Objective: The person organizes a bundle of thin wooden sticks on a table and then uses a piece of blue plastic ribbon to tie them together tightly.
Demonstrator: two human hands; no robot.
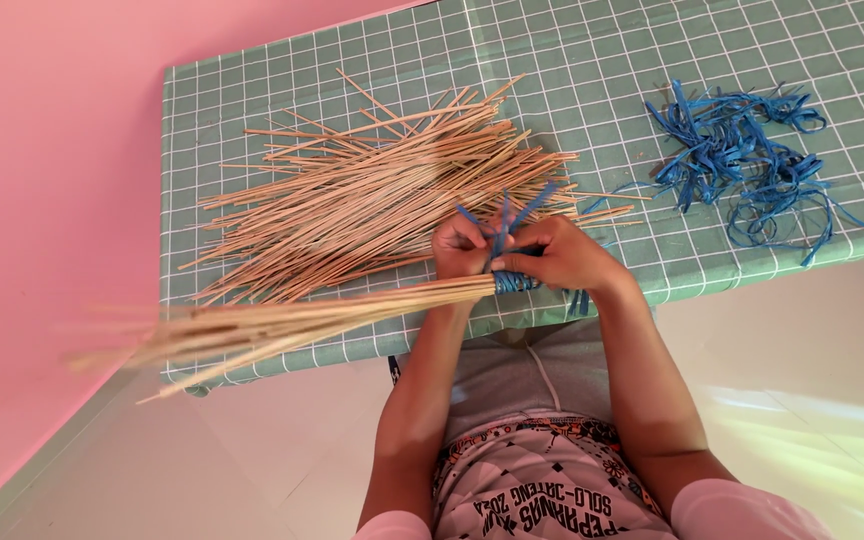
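Gripping a bundle of thin sticks (282,322) at its blue strip (510,281) binding, left hand (459,250) and right hand (562,255) close together, above the loose stick pile (372,190) on a green gridded table (592,60).

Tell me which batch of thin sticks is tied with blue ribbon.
The bundle of sticks gripped by the left hand and right hand, wrapped in blue ribbon. The loose pile of sticks on the table is untied.

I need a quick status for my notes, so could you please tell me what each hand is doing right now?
Left hand: closed, gripping the bundle of sticks at its tied end.
Right hand: closed, pinching the blue strip wound round the bundle.
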